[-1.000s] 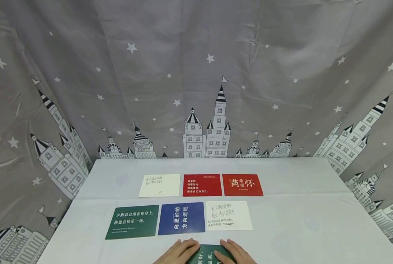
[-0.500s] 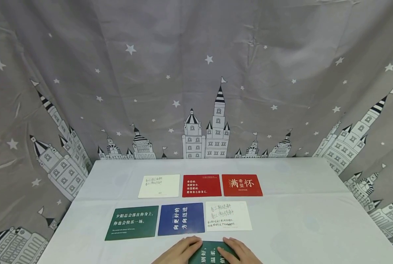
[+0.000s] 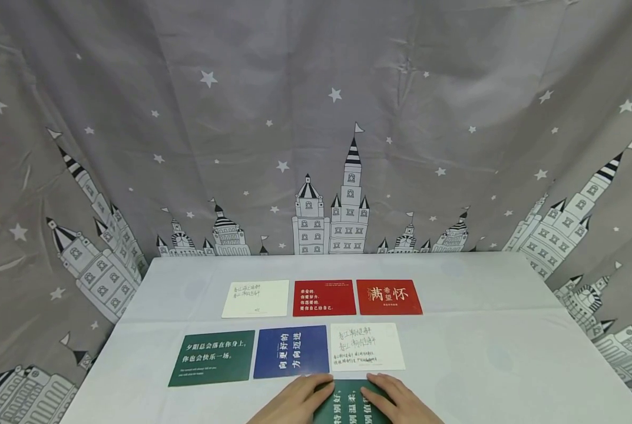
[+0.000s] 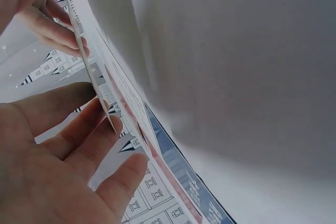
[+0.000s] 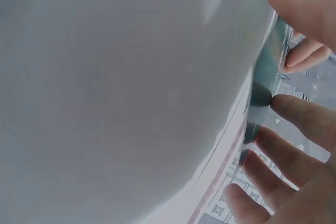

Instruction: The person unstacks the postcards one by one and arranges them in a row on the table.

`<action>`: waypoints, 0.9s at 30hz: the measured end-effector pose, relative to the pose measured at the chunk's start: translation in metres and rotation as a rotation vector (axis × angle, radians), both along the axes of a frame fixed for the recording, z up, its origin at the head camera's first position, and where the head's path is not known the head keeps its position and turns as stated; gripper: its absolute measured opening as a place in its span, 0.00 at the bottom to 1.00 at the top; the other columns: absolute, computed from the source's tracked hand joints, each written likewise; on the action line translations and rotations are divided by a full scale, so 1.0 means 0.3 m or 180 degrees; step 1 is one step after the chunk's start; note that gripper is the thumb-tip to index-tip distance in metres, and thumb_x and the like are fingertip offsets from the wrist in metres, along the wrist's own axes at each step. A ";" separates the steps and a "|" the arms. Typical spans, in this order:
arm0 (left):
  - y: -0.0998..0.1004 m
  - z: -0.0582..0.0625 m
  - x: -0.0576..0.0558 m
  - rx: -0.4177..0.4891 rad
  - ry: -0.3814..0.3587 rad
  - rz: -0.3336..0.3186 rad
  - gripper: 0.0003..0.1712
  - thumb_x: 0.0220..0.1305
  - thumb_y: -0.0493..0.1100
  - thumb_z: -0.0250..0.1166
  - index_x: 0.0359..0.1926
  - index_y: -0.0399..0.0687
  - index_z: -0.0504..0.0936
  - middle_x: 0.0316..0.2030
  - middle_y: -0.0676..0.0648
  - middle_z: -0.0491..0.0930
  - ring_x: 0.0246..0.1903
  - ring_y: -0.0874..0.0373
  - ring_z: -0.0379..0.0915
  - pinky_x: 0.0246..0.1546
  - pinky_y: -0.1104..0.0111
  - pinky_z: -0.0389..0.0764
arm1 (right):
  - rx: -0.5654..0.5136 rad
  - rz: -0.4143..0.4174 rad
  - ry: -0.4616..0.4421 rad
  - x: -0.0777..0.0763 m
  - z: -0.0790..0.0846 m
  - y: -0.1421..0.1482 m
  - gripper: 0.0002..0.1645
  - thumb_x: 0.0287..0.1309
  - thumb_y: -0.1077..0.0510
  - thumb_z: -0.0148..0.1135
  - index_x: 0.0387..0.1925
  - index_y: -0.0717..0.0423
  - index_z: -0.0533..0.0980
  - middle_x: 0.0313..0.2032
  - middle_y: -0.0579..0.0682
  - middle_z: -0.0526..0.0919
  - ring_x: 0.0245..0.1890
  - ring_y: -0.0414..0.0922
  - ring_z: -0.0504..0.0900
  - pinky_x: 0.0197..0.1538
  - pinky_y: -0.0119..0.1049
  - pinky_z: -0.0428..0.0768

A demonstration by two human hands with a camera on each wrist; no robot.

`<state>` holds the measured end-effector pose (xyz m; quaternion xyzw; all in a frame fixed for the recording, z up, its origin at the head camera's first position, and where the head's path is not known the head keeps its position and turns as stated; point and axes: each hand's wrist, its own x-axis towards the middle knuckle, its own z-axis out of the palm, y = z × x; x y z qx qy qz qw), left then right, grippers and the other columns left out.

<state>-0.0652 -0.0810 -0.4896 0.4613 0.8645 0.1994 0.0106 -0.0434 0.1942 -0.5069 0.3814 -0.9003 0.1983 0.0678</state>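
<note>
A dark green card [image 3: 350,391] with white Chinese lettering lies between my two hands at the bottom of the head view, its near end cut off by the frame. My left hand [image 3: 295,401] holds its left side, and my right hand [image 3: 402,400] holds the right. In the left wrist view the card [image 4: 86,64] shows as a thin pale edge, the left fingertips right at it. Greenish and glossy in the right wrist view, the card [image 5: 269,59] has the right fingertips along its side. Just beyond it are a blue card [image 3: 291,374] and a handwritten white card [image 3: 390,344].
Left in the nearer row is another green card [image 3: 212,356]. Farther back lie a white card [image 3: 257,297], a red card [image 3: 324,294] and a second red card [image 3: 390,294]. The white table [image 3: 506,353] ends at a grey castle-print curtain [image 3: 294,88].
Both hands have carried the green card forward and slightly right, closer to the nearer row. More of its lettering shows now. The laid-out cards have stayed in place.
</note>
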 end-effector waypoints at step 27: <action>0.147 0.066 -0.084 -0.0207 -0.0438 0.0263 0.48 0.51 0.60 0.71 0.69 0.47 0.66 0.67 0.53 0.61 0.63 0.56 0.60 0.61 0.60 0.68 | 0.0223 -0.0515 -0.1036 -0.064 0.097 0.109 0.55 0.39 0.29 0.69 0.66 0.52 0.67 0.64 0.56 0.64 0.58 0.57 0.66 0.45 0.40 0.82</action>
